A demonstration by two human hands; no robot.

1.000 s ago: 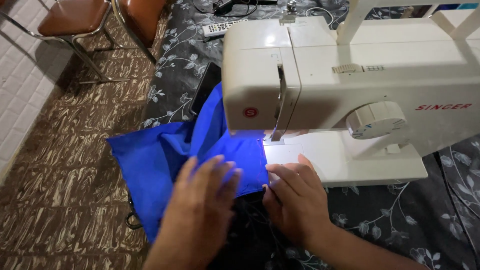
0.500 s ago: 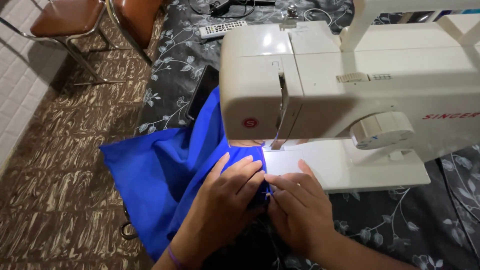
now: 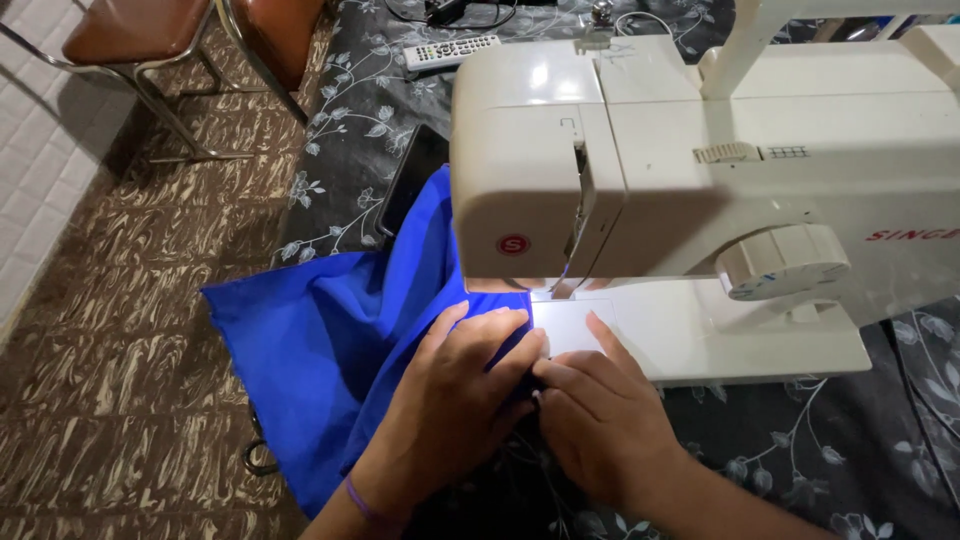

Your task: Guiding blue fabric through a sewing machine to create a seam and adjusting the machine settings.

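Observation:
A cream sewing machine [image 3: 700,170] stands on a dark floral cloth. Blue fabric [image 3: 320,350] runs from under its needle area and hangs off the table's left side. My left hand [image 3: 460,400] lies flat on the fabric just in front of the needle, fingers pressed down together. My right hand [image 3: 600,420] rests beside it on the machine bed's front edge, fingertips touching the fabric's edge and my left fingers. The needle itself is hidden behind the machine head.
A remote control [image 3: 450,50] lies at the back of the floral tablecloth [image 3: 850,470]. A dark flat device [image 3: 410,185] sits behind the fabric. Two brown chairs [image 3: 140,30] stand on the patterned floor [image 3: 120,400] to the left.
Both hands slid closer together and toward the needle, bunching on the fabric's edge. The fabric has shifted a little to the left under the machine.

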